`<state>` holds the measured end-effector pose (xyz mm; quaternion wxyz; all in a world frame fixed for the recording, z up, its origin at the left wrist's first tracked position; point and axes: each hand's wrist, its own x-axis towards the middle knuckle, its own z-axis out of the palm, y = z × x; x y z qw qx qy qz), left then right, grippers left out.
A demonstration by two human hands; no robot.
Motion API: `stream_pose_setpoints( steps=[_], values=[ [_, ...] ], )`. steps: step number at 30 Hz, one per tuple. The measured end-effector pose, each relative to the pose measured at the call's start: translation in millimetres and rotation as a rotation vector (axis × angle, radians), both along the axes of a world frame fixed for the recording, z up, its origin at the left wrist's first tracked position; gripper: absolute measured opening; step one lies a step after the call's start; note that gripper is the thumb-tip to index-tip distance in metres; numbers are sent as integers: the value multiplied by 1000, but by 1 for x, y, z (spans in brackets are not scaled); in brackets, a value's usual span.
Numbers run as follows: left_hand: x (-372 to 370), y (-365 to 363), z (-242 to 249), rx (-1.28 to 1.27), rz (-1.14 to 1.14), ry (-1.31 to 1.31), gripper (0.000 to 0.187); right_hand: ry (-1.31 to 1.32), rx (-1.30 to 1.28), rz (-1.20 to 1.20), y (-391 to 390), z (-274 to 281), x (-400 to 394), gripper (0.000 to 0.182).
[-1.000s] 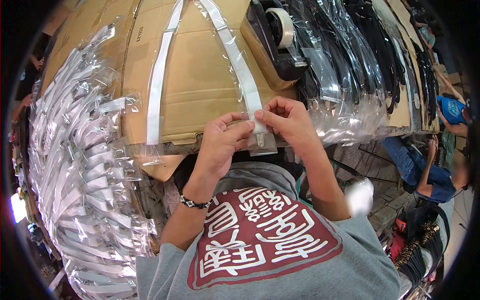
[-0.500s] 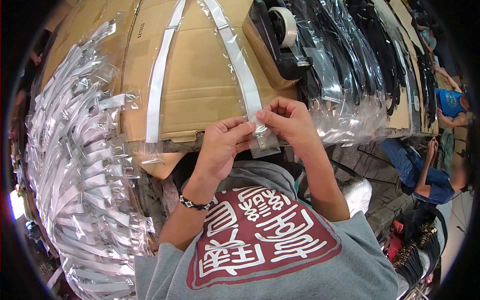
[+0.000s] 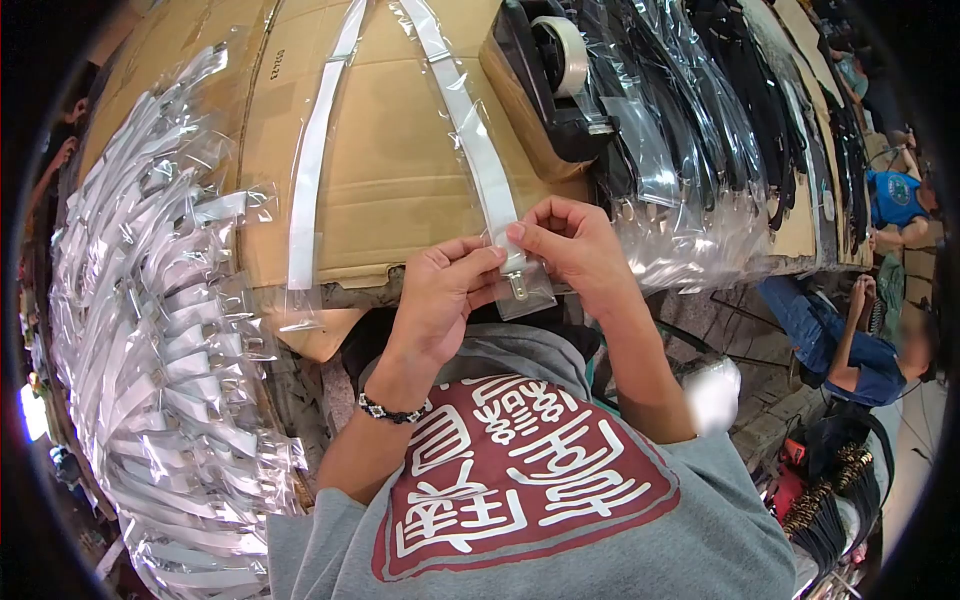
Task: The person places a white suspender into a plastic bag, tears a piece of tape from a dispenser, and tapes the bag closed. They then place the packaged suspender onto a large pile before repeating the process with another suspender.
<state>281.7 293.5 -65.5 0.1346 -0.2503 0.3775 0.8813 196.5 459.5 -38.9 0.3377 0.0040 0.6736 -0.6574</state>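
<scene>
At cardboard edge (image 3: 350, 272), 2 hands (image 3: 438, 290) (image 3: 580, 250) pinching strap (image 3: 482, 165), room leftward

Your worktop (image 3: 380, 205) runs approx. 10 to 2 o'clock, topped w/ brown cardboard (image 3: 400, 130). Grey floor (image 3: 750, 325) at your 3, paler floor (image 3: 912, 450) btwn 3 & 4. Btwn 8 & 9 you've a bright white patch (image 3: 33, 412), window or lamp, can't tell. Bkgd at 9 v. dim; walls unclear.
</scene>
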Motion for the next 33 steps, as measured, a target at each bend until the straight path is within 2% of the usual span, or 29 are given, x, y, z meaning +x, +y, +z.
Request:
stream_pose_setpoints(
  steps=[15, 18, 21, 25, 28, 31, 33],
  values=[
    [-2, 4, 2, -30, 42, -40, 16, 0, 17, 26, 0, 5, 0, 19],
    [-2, 5, 4, -29, 57, -48, 12, 97, 95, -2, 1, 2, 0, 21],
    [-3, 7, 10, -39, 59, -67, 8, 398, 240, -86, 8, 22, -1, 23],
    [-2, 7, 12, -48, 64, -62, 8, 665, 383, -234, 17, 64, -19, 20],
    [-2, 8, 15, -39, 76, -56, 8, 1038, 591, -252, 18, 72, -57, 22],
    [-4, 7, 11, -52, 68, -43, 8, 1019, 765, -100, 20, 56, -87, 29],
    [-5, 7, 11, -66, 69, -41, 8, 878, 736, -49, 17, 59, -91, 37]
  ],
)
